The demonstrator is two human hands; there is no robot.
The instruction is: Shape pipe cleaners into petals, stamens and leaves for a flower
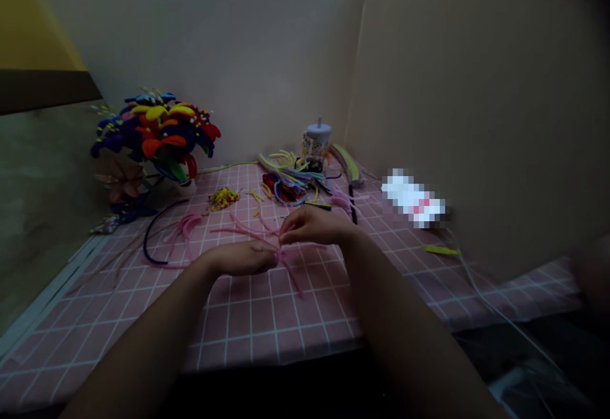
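Observation:
Both my hands meet over the pink checked tablecloth (267, 317). My left hand (241, 258) is closed, gripping a bundle of pink pipe cleaners (257, 236) whose loose ends fan out to the left and down. My right hand (312, 225) is closed in a pinch on the same bundle just to the right of the left hand's fingers. The spot where the strands join is partly hidden by my fingers.
A bouquet of coloured pipe-cleaner flowers (159, 133) stands at the back left. A pile of coloured pipe cleaners (290, 180) and a lidded cup (316, 144) sit at the back. A dark pipe cleaner (157, 231), yellow scraps (223, 198), and a white packet (413, 201) lie nearby. A wall (476, 101) rises on the right.

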